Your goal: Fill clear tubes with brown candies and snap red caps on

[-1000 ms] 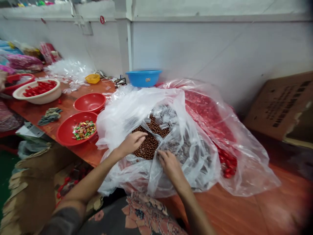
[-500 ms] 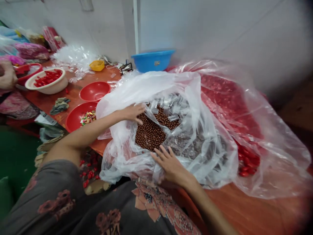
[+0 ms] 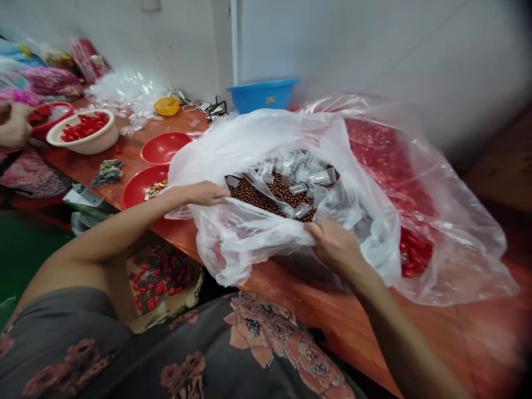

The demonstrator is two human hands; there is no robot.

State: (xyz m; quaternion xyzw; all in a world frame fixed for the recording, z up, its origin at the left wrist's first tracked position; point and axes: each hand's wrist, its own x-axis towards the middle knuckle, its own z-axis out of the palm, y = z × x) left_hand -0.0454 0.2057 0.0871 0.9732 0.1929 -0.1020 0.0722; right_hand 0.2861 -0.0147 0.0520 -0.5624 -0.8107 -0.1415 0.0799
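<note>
A large translucent plastic bag (image 3: 257, 221) lies gaping on the table in front of me. Inside are many small round brown beads (image 3: 266, 195), with clear plastic tubes (image 3: 305, 169) heaped over their far side. My left hand (image 3: 206, 194) is closed on the bag's near rim at the left. At the right of the same rim, my right hand (image 3: 336, 244) grips the gathered plastic, knuckles up. The stretched edge between my hands covers the nearest beads.
Behind stands a blue basin (image 3: 264, 95). Red bowls (image 3: 165, 148) and a cream bowl of red pieces (image 3: 103, 136) are at left, beside a co-worker's hand (image 3: 15, 126). A clear bag of red pieces (image 3: 415, 255) lies right. Below is a cardboard box (image 3: 195, 288) with red-capped pieces.
My hands were spread flat over the bag; now both are closed on its near rim. That rim has risen and been drawn away from me, covering part of the beads.
</note>
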